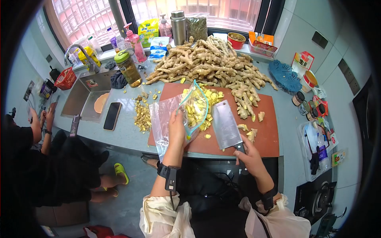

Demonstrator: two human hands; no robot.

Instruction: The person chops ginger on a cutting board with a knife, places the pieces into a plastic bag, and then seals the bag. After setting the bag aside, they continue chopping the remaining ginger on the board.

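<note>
My left hand [177,126] grips the edge of a clear zip bag [163,119], whose mouth with a teal zip strip faces the sliced ginger [214,95]. Some yellow slices show through the plastic; whether they lie inside or behind it is hard to tell in places. In my right hand [251,156] is the black handle of a cleaver [227,126], its broad blade flat over the brown cutting board [266,135], beside the slices. Right of the blade lie cut ginger pieces [251,135]. A large heap of whole ginger [206,59] rises behind the board.
Ginger scraps [141,115], a phone [112,116] and a jar with a green lid [127,68] are left of the board, near the sink [85,97]. A blue tray [285,75] and small jars [304,107] stand right. Another person [43,158] is at far left.
</note>
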